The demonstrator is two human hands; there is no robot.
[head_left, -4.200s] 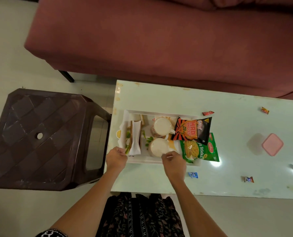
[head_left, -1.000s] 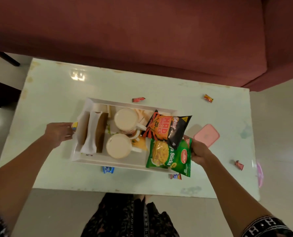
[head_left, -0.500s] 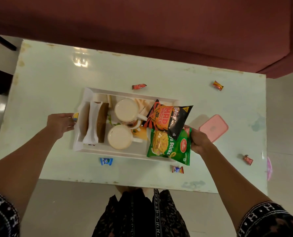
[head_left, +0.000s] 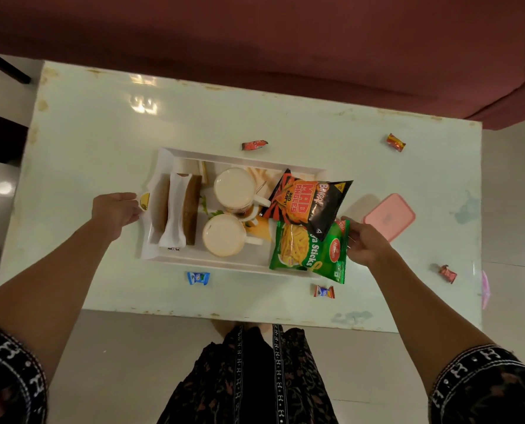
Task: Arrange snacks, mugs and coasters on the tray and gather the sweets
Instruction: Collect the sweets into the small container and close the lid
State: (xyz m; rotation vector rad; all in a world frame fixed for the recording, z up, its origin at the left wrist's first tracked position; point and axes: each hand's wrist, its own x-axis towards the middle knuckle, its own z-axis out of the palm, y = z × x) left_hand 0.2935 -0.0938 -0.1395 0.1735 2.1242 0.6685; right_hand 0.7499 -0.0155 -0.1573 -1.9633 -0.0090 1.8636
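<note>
On table [head_left: 102, 123], loaded white tray [head_left: 240, 157].

black-orange snack packet [head_left: 308, 203]: read "MAD ANGLES", "Bingo!" beside it, smaller "RED ALERT" under the name; print ran upside down to the camera
green snack packet [head_left: 310, 250]: showed "...a Sticks" in yellow, first letters hidden under the black packet; red round brand logo, too small to read
tray [head_left: 224, 261]: small dark mark on near rim, looked like "NAYASA", partly blurred
sweets wrappers: print was unreadable
</note>
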